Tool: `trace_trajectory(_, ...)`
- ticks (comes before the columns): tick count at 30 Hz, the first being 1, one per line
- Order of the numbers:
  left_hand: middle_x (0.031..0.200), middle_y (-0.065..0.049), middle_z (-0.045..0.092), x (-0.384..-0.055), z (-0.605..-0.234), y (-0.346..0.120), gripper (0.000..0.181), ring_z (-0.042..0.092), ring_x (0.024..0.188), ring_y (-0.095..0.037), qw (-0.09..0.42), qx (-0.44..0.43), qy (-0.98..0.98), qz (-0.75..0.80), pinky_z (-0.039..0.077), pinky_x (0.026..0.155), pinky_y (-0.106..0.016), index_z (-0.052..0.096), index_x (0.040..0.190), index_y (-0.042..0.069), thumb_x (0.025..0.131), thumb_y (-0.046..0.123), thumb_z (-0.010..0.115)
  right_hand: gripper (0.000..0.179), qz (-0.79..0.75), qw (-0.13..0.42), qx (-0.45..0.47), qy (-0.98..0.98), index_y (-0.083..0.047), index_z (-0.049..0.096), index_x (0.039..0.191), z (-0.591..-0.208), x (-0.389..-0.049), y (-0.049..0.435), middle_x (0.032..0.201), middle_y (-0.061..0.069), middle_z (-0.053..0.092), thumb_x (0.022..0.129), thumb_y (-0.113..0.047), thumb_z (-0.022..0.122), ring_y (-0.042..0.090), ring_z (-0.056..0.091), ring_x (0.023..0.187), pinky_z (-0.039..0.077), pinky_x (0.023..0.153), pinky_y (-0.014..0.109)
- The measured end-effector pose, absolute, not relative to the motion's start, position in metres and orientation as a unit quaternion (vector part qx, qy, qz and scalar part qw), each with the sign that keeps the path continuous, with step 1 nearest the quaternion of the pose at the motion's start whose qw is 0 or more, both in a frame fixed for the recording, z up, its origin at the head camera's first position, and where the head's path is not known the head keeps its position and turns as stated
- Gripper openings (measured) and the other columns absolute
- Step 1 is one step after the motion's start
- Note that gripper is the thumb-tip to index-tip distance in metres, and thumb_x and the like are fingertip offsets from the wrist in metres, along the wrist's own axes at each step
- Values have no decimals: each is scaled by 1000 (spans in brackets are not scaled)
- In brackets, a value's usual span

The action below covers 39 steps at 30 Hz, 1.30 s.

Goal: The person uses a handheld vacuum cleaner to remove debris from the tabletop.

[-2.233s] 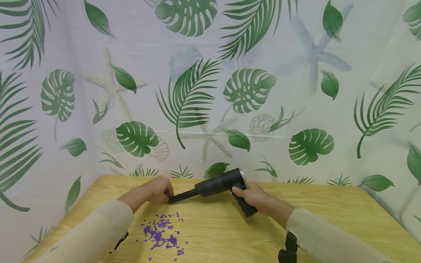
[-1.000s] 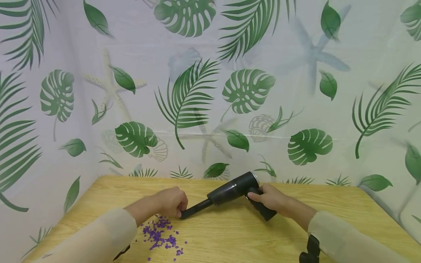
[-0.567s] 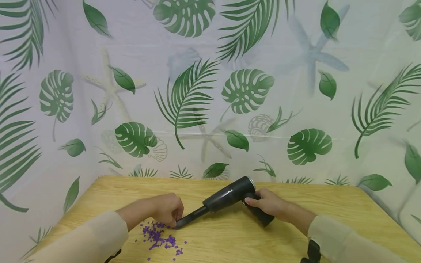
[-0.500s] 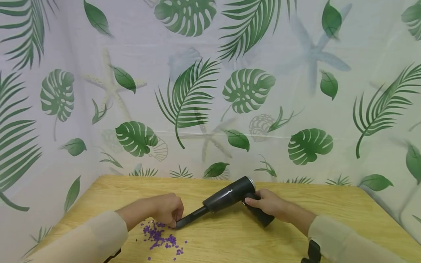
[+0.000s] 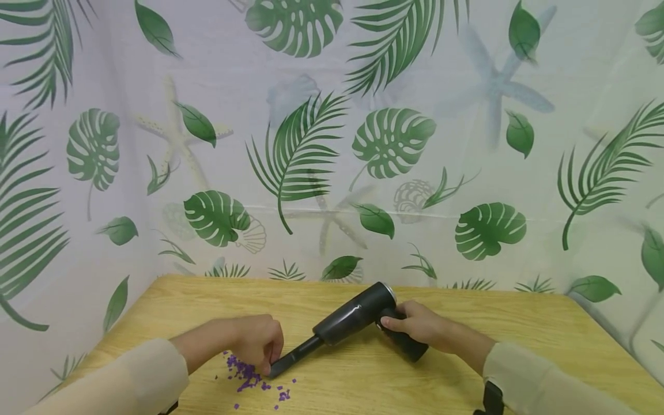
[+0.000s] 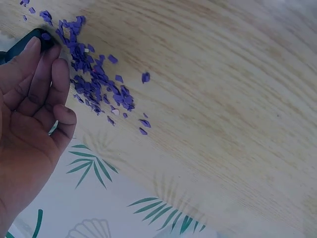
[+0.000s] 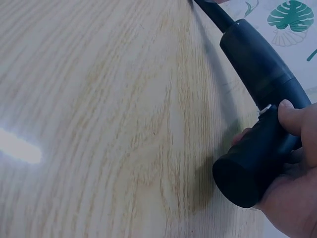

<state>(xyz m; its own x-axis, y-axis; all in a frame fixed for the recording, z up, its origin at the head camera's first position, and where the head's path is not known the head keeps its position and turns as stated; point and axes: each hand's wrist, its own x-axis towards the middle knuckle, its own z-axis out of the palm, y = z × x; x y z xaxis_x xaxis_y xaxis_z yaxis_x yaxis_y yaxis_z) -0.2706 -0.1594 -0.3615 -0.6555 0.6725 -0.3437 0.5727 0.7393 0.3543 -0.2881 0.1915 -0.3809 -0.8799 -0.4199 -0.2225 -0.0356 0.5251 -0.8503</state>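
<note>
My right hand (image 5: 422, 327) grips the handle of a black handheld vacuum cleaner (image 5: 353, 317); in the right wrist view the thumb lies near a small silver button (image 7: 265, 110). The vacuum's narrow nozzle (image 5: 298, 354) slopes down to the left. Its tip is pinched between the thumb and fingers of my left hand (image 5: 256, 341), low over the table. Purple paper-like scraps (image 5: 241, 369) lie scattered right by that tip, and part of the heap is hidden behind the left hand. In the left wrist view the scraps (image 6: 91, 74) spread just beyond the fingertips.
The wooden table (image 5: 467, 369) stretches out under both hands. A white cloth printed with green leaves (image 5: 321, 144) hangs behind it and along the left side. A few stray purple scraps (image 5: 282, 395) lie nearer the front edge.
The vacuum first shifts right and nearer, then left and down, held by both hands throughout. Its nozzle tip has come from behind the purple scraps to the edge of the heap.
</note>
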Motion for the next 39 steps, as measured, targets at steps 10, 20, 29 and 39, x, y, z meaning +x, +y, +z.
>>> trace_trajectory(10, 70, 10, 66, -274, -365, -142, 12, 58, 64, 2, 226, 361, 898, 110, 50, 65, -16, 71, 78, 12, 78, 5, 81, 37, -469, 212, -136, 846, 11, 57, 116, -373, -290, 211, 98, 14, 67, 103, -23, 56, 17, 61, 82, 53, 73, 33)
trace_trajectory(20, 69, 10, 67, -268, -361, -128, 13, 58, 62, 1, 245, 364, 893, 98, 50, 63, -14, 72, 75, 13, 76, 8, 84, 35, -476, 216, -150, 839, 11, 60, 114, -374, -288, 222, 96, 12, 68, 102, -22, 58, 16, 62, 80, 54, 72, 32)
trace_trajectory(29, 63, 13, 65, -272, -363, -129, 12, 56, 57, 2, 277, 380, 877, 98, 49, 58, -15, 73, 72, 14, 73, 8, 83, 35, -482, 220, -153, 834, 9, 58, 116, -368, -286, 217, 98, 13, 67, 101, -23, 59, 19, 64, 83, 54, 73, 34)
trace_trajectory(39, 72, 7, 69, -276, -368, -112, 10, 58, 64, 1, 196, 373, 897, 135, 50, 64, -15, 72, 82, 10, 79, 7, 81, 35, -472, 181, -169, 846, 14, 58, 113, -362, -293, 246, 98, 16, 67, 102, -20, 56, 24, 66, 85, 56, 74, 35)
